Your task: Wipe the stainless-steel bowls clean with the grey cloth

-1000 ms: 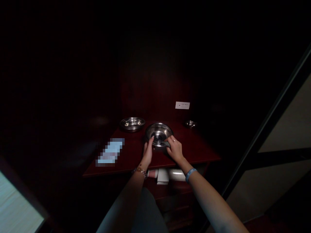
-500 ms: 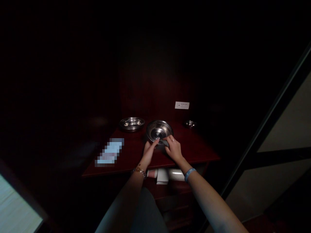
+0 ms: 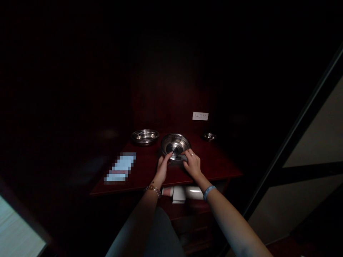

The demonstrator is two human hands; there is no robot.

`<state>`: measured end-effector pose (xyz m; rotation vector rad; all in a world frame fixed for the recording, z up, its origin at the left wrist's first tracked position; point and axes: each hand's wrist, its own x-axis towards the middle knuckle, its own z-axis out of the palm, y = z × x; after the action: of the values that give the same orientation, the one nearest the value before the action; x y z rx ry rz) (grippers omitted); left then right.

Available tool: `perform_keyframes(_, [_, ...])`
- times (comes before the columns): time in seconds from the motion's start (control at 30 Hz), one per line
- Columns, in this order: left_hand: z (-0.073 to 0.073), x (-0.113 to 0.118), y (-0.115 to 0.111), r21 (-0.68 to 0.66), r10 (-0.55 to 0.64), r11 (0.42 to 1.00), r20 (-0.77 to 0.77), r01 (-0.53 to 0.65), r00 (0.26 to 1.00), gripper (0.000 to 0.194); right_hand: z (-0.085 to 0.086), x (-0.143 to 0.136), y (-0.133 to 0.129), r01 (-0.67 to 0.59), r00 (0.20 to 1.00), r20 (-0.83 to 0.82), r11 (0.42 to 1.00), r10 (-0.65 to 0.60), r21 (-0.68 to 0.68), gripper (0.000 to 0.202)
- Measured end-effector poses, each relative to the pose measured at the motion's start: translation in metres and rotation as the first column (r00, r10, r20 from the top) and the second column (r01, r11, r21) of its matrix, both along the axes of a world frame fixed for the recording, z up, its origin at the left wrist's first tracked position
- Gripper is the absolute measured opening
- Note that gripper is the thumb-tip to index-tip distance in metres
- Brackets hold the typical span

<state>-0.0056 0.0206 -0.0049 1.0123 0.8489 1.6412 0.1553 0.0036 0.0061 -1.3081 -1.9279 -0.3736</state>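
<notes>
A shiny metal bowl [image 3: 177, 140] is held tilted towards me above the dark red desk [image 3: 144, 171]. My left hand [image 3: 162, 168] is closed on its near left rim, with the thumb inside and the fingers underneath. In my right hand [image 3: 193, 163] a dark grey cloth [image 3: 183, 157] is bunched against the bowl's near right rim. Most of the cloth is hidden by the fingers.
At the back left are several stacked metal basins [image 3: 145, 136]; a small metal bowl [image 3: 209, 137] sits back right. A pixelated flat item [image 3: 121, 167] lies front left. Below are a pink cup [image 3: 167, 191] and a white box [image 3: 179, 194]. A wall socket [image 3: 200, 116] is behind.
My left thumb has moved left, away from the cloth. The cloth in my right hand has shifted slightly right along the rim.
</notes>
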Motion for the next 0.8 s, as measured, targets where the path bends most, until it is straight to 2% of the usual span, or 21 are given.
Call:
perform_keyframes(0.17, [0.001,0.006,0.0,0.034,-0.09,0.995,-0.062,0.092,0.994,0.049,-0.001,0.0,0.002,0.04,0.999,-0.006,0.999,-0.04,0.005,0.027])
perform_keyframes(0.27, [0.0,0.009,0.002,0.083,-0.125,0.988,-0.081,0.132,0.989,0.056,-0.002,-0.001,0.003,0.053,0.998,0.014,0.999,-0.053,0.005,0.028])
perform_keyframes(0.43, [-0.001,0.011,0.003,0.124,-0.114,0.985,-0.059,0.12,0.992,0.064,-0.002,-0.003,0.003,0.018,0.997,0.075,1.0,-0.017,-0.021,0.03])
perform_keyframes(0.67, [0.005,0.008,-0.003,0.061,-0.104,0.993,-0.024,0.105,0.994,0.06,0.001,-0.004,0.0,-0.026,0.998,0.061,0.999,0.028,-0.026,0.033])
perform_keyframes(0.8, [0.005,0.004,-0.005,0.074,-0.081,0.994,0.007,0.08,0.997,0.058,0.004,-0.003,-0.002,-0.056,0.998,0.02,0.998,0.057,-0.042,0.032])
